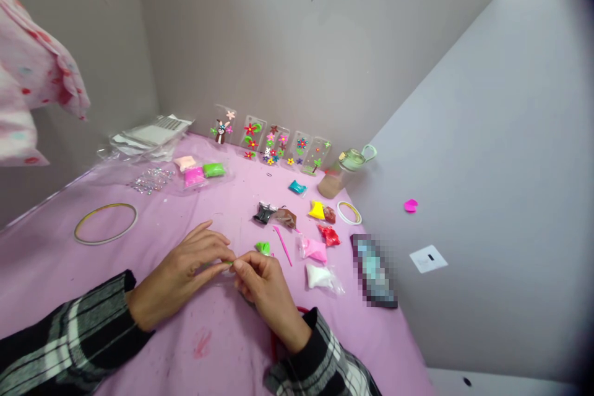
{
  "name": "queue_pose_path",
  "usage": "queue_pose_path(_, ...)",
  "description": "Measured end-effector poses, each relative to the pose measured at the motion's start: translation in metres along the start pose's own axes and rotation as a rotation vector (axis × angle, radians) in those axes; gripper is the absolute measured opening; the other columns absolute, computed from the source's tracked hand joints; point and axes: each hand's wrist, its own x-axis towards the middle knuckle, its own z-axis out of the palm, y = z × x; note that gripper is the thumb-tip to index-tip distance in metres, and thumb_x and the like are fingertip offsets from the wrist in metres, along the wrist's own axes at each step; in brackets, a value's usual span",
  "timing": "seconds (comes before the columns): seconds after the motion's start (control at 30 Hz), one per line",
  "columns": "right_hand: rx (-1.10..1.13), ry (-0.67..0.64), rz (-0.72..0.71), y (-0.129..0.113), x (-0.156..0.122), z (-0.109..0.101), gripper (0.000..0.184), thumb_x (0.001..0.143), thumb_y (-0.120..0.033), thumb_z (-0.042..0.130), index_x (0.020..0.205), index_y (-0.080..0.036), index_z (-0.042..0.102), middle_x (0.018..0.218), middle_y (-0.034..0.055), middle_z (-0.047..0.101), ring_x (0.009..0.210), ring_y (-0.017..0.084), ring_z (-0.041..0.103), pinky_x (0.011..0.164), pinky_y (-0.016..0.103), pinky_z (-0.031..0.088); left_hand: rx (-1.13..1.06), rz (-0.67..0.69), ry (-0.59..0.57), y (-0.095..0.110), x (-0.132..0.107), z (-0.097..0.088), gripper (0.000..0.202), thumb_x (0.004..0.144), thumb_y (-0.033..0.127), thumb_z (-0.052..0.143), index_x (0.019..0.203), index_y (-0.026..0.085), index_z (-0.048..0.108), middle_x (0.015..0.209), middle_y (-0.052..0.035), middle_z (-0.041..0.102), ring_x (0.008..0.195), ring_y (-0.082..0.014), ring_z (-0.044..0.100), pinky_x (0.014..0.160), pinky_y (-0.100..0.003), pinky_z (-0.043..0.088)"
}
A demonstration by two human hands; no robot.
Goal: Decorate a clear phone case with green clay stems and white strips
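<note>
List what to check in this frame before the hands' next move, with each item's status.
1. Left hand pinching the green piece: ok, a sliver shows.
2. Right hand gripping that piece too: cannot tell, contact is hidden.
3. Green packet nearby: ok, just beyond the right hand.
4. Pink stick clear of both hands: ok, lying on the cloth.
5. Cloth clean: not ok, a red smear shows.

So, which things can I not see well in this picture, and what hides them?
All in the head view:
Green bit: tiny, mostly covered by the left hand and right hand.
Red thing: partly hidden by the right wrist and sleeve.
Dark-edged object: pixelated, surface unreadable.
Pink spotted cloth: cut off by the left edge.
</note>
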Motion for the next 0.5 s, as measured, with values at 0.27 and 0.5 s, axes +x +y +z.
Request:
queue_pose_path(0.27,0.043,-0.006,0.043,-0.0033,-0.0003,-0.0008,0.045,0.088,-0.061,0.070,0.081,-0.017,0.065,0.064,-0.0030,0.056,0.051,0.008,0.041,0.049,0.022,0.029,-0.037,-0.014,0.036,0.0011,-0.0013,0.0011,0.010,0.104,0.037,0.060,0.112,0.032,0.064,0.107,0.0061,0.073,0.114,-0.0146,0.062,0.123,-0.033,0.023)
queue_pose_path(0.5,0.040,-0.007,0.043,-0.0041,-0.0014,-0.0009,0.045,0.089,-0.061,0.069,0.083,-0.017,0.066,0.065,-0.0026,0.057,0.051,0.008,0.042,0.049,0.022,0.030,-0.040,-0.037,0.022,0.0015,0.0001,0.0010,0.008,0.104,0.029,0.059,0.101,0.030,0.066,0.097,0.0066,0.071,0.111,-0.0148,0.062,0.121,-0.033,0.026)
